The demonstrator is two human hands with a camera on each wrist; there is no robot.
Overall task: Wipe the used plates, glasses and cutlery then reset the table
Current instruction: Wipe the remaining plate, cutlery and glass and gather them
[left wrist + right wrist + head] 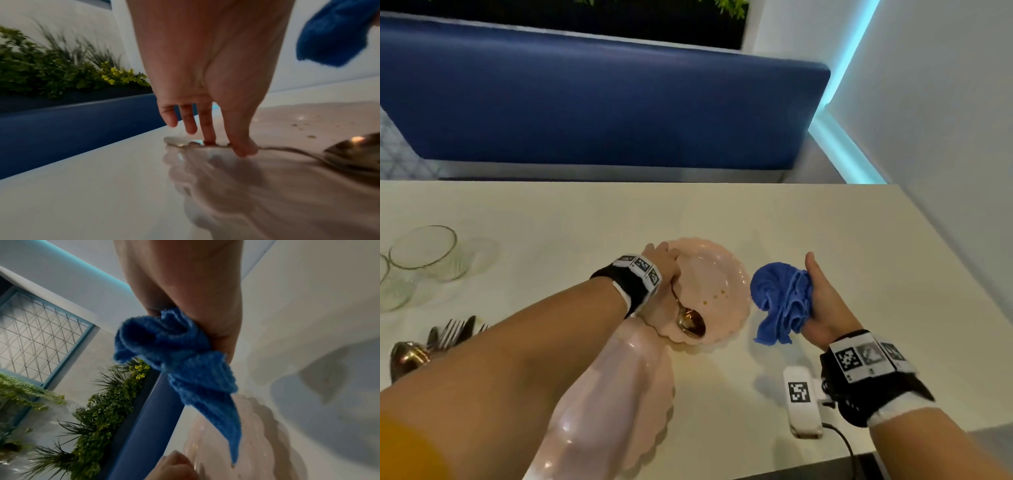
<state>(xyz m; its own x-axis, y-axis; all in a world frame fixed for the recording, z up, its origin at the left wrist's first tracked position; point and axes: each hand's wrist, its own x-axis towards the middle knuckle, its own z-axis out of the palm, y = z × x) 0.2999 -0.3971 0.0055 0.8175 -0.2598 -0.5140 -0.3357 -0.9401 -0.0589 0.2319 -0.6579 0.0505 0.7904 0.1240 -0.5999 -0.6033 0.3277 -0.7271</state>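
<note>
Behind the tabletop point(825, 222) we see a long blue bench back point(602, 99) running along the wall, with green plants point(61, 76) above it. We lean over the pale tabletop, which carries everything else.

Nearest our body sits a pink scalloped plate point(647, 404), partly hidden under our left forearm. Touching its far edge and overlapping it is a second pink scalloped plate point(715, 274), near the middle of the tabletop, with a few small yellowish specks on its surface. At the far left stand clear glass bowls point(424, 250), close together, and nearer to us on the left lies a heap of cutlery point(431, 342), with forks and a spoon among it.

Our right hand point(825, 308) hovers just right of the second plate, its grip closed around a bunched blue cloth point(780, 301) whose loose corner hangs down toward the tabletop. Beside that wrist lies a small white device point(801, 401) with a black-and-white marker and a cable.

Our left hand point(664, 267) reaches onto the left rim of the second plate. The left wrist view shows thumb and forefinger in a narrow grip on the handle of a gold spoon point(690, 322), the other fingers loose and spread. The spoon's bowl rests on the plate's near side, handle pointing away from us.
</note>
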